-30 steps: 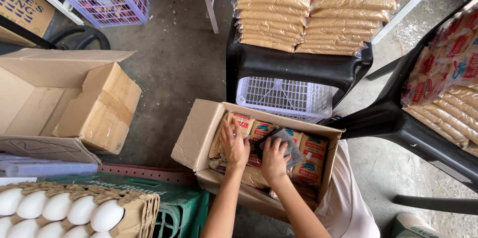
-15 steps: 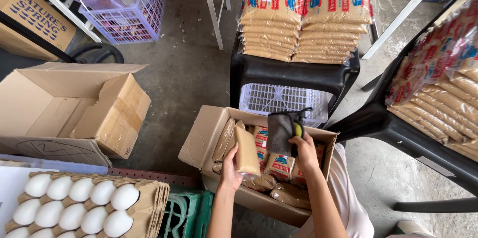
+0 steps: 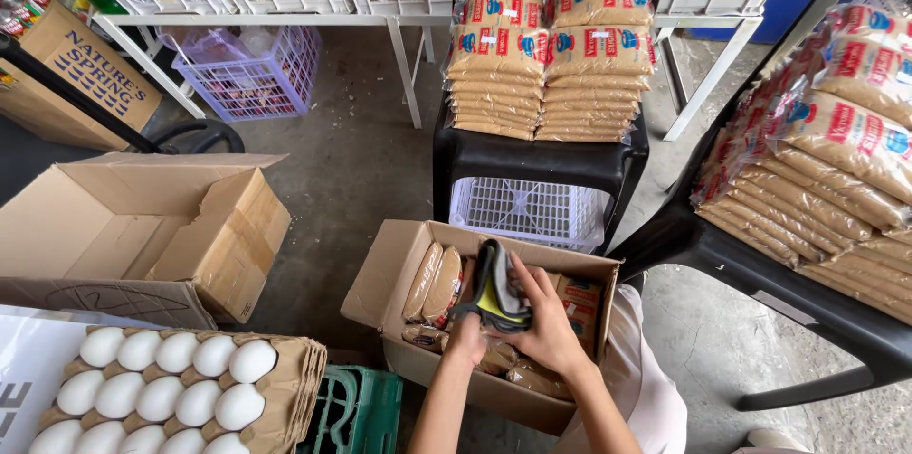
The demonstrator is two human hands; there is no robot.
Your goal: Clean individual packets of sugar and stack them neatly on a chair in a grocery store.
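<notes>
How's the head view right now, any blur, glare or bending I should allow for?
Head view: light is even and soft, no hard shadows or glare. The open box and brown packets read sharp. The left hand and right hand on the dark cutter-like tool are slightly soft. Table legs and the chair lean outward at the edges, wide-lens distortion.

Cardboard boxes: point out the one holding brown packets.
The open box under both hands, in front of the black chair. The bigger box to its left holds none.

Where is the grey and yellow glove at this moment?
The glove is low in the middle of the head view, held by both hands above the open box of brown packets, in front of the black chair.
</notes>
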